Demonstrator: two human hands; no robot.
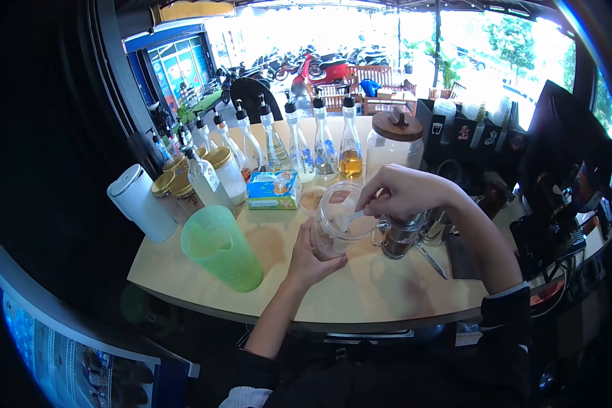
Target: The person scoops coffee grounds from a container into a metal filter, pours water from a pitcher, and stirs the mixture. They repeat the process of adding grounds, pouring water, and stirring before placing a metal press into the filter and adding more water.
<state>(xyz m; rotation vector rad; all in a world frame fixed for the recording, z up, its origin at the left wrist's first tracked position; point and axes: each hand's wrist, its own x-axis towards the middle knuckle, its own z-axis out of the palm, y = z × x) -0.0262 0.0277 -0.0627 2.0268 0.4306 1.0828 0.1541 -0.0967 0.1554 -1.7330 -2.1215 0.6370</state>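
Observation:
My left hand is wrapped round the lower part of a clear jar, which tilts over the counter. Above its mouth, my right hand pinches a pale spoon whose far end reaches into the jar. What the jar holds is hard to make out. Just behind the jar sits a small round container of brown stuff. To the right stands a glass and metal press with dark contents, close below my right wrist.
A green pitcher stands at left near a white jug. Pump bottles line the back, beside a blue-green box and a wooden-lidded jar. A metal utensil lies right. Cup stacks stand at back right.

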